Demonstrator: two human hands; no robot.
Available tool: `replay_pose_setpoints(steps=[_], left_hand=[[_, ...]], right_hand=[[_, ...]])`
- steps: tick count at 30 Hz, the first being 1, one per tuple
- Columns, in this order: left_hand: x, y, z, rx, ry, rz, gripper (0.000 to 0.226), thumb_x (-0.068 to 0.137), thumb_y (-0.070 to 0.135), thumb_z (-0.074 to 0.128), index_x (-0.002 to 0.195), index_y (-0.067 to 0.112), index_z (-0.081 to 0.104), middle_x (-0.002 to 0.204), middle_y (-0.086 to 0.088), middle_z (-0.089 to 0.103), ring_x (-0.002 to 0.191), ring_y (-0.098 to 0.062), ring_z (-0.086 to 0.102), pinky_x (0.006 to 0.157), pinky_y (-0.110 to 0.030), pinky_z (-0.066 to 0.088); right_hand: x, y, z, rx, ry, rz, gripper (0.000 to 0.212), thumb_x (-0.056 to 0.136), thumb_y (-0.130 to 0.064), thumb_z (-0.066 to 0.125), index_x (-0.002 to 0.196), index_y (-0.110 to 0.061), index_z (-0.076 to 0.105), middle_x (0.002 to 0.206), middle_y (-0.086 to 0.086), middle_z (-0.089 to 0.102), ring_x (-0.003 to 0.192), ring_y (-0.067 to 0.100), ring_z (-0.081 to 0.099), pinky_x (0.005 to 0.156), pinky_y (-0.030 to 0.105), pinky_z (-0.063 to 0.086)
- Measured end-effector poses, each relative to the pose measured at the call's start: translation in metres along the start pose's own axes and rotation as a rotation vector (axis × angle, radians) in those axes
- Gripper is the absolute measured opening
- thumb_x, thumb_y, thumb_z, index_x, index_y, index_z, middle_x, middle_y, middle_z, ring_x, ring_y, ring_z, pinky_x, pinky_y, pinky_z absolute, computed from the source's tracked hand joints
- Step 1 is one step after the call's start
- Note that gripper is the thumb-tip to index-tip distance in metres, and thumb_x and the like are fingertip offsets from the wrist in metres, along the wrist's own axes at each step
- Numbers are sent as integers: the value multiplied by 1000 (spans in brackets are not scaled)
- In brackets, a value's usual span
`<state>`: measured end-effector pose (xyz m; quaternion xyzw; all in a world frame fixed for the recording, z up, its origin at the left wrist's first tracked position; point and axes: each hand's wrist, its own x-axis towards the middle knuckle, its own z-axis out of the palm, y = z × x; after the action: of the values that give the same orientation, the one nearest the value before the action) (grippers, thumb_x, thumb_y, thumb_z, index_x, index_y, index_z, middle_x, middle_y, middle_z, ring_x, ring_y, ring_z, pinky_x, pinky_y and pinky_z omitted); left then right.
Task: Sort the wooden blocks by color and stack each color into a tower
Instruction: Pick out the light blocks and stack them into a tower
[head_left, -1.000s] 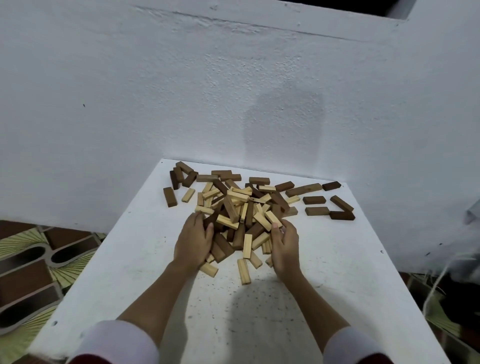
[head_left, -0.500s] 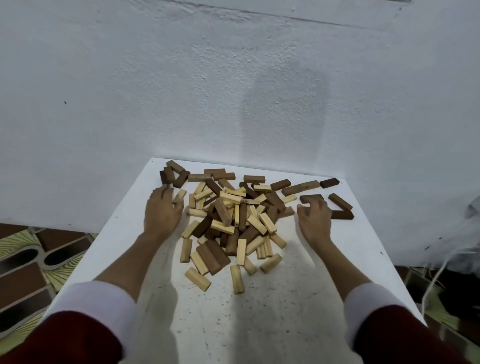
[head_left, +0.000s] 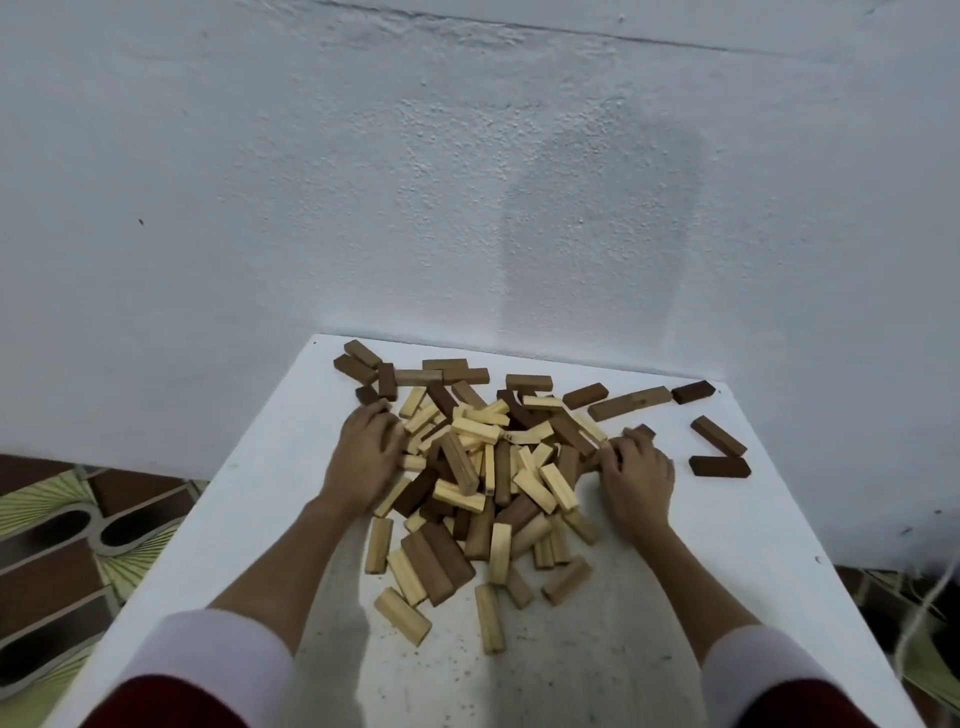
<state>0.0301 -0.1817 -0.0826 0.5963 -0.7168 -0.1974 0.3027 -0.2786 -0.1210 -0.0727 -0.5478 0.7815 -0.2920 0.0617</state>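
A mixed pile of wooden blocks (head_left: 488, 467), pale yellow and dark brown, lies heaped in the middle of the white table (head_left: 727, 551). My left hand (head_left: 366, 457) presses against the pile's left side, fingers pointing at the blocks. My right hand (head_left: 639, 467) presses against the right side, its fingers resting over blocks at the pile's edge, a dark block (head_left: 645, 430) just beyond the fingertips. Neither hand lifts a block. Loose pale blocks (head_left: 402, 616) lie scattered at the near edge of the pile.
Two dark brown blocks (head_left: 719, 466) lie apart at the right, near the table's right edge. More brown blocks (head_left: 628, 402) line the back by the white wall (head_left: 467, 208). Patterned floor (head_left: 78, 545) shows left of the table.
Both hands went from the pile's near side out to the left and right, then moved inward against the pile. The blocks are heaped closer together, and the view tilted down.
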Motion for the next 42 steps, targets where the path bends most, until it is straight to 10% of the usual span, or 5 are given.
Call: replay_pose_setpoints(steps=[7, 15, 24, 33, 42], left_hand=[[-28, 11, 0, -134, 42, 16, 35, 99, 31, 41, 121, 9, 56, 117, -9, 60, 109, -26, 54, 94, -40, 44], [-11, 8, -29, 78, 107, 8, 48, 93, 43, 39, 123, 10, 58, 127, -12, 58, 120, -31, 47, 101, -48, 33], [72, -7, -26, 63, 74, -137, 27, 88, 28, 57, 108, 10, 56, 116, -12, 55, 110, -34, 49, 90, -52, 43], [121, -12, -3, 253, -41, -186, 53, 97, 38, 45, 145, 20, 34, 158, -2, 16, 145, -21, 9, 113, -52, 10], [109, -1, 16, 275, -182, -74, 45, 97, 53, 26, 142, 46, 30, 153, 3, 26, 143, -29, 0, 111, -58, 4]], right_hand=[[-38, -17, 3, 165, 77, -85, 15, 93, -10, 48, 95, -3, 61, 93, 13, 63, 89, 30, 57, 83, 45, 44], [-14, -14, -23, 24, 199, -22, 36, 93, -25, 39, 115, -7, 61, 124, 14, 57, 113, 36, 44, 91, 41, 33], [57, 30, -26, -189, 9, 515, 59, 95, -50, 33, 146, -22, 23, 157, 8, 2, 141, 39, -3, 108, 63, 0], [108, 39, -11, -308, -107, 420, 75, 85, -71, 25, 148, -32, 12, 158, 6, -5, 141, 40, -8, 106, 66, -3], [98, 20, -3, -374, -203, 207, 75, 80, -79, 17, 142, -37, 27, 155, 14, 7, 143, 32, -5, 108, 62, -1]])
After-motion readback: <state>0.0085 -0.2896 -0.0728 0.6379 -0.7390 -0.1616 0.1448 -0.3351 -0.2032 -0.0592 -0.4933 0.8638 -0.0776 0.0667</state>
